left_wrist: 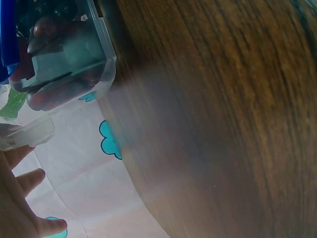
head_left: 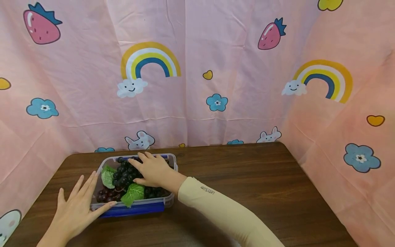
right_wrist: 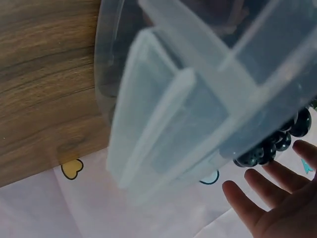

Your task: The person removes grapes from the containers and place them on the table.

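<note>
A clear plastic food box with a blue front latch stands on the table, filled with bunches of grapes. Dark black grapes lie on top, reddish grapes at the front left, with green leaves among them. My right hand rests palm down over the black grapes, fingers extended; the fruit beneath it is hidden. At the box's left end is my left hand, fingers spread and thumb stretched along the front rim. In the right wrist view, fingers reach close to black grapes.
The brown wooden table extends right of the box. A pink patterned cloth hangs behind the table and along both sides. A pale latch flap sticks out from the box's side in the right wrist view.
</note>
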A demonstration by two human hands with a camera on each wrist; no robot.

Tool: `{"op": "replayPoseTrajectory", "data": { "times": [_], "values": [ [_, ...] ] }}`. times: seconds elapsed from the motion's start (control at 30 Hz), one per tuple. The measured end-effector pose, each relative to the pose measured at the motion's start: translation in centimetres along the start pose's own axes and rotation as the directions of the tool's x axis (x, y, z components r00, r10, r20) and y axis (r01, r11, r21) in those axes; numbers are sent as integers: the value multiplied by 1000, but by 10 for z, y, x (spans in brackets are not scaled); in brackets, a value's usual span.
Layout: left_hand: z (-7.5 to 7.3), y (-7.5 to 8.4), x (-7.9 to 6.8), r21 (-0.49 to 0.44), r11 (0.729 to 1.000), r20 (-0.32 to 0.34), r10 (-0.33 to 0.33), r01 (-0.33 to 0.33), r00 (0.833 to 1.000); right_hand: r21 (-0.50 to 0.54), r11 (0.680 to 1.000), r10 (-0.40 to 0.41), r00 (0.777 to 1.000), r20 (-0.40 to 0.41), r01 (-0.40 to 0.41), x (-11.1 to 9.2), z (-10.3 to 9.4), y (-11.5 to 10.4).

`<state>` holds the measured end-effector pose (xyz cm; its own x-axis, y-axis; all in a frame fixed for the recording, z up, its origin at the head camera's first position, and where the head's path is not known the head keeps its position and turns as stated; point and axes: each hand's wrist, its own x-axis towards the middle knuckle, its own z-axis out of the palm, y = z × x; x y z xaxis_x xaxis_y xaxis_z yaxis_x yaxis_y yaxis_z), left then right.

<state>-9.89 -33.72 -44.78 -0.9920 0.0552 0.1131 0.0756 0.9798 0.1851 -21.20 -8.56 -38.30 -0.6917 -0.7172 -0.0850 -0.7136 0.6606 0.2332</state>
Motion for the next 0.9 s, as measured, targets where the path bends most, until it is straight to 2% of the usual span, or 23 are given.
{"op": "replayPoseTrajectory", "data": {
  "times": [0.23,0.47,0.7,0.9],
  "values": [
    [2,-1,-2,-4,1000,3,-7,7,1000,80,996,22,995,93,-30,14,2,-12],
    [2,-3,-2,3,1000,-6,-2,2,1000,96,992,73,989,130,-86,22,3,-21],
    [4,-3,-2,-3,1000,-25,6,-6,1000,88,993,73,995,73,-79,22,5,-22],
    [4,-2,0,-15,1000,-4,0,0,1000,120,990,70,998,-1,-69,21,9,-19]
  ]
}}
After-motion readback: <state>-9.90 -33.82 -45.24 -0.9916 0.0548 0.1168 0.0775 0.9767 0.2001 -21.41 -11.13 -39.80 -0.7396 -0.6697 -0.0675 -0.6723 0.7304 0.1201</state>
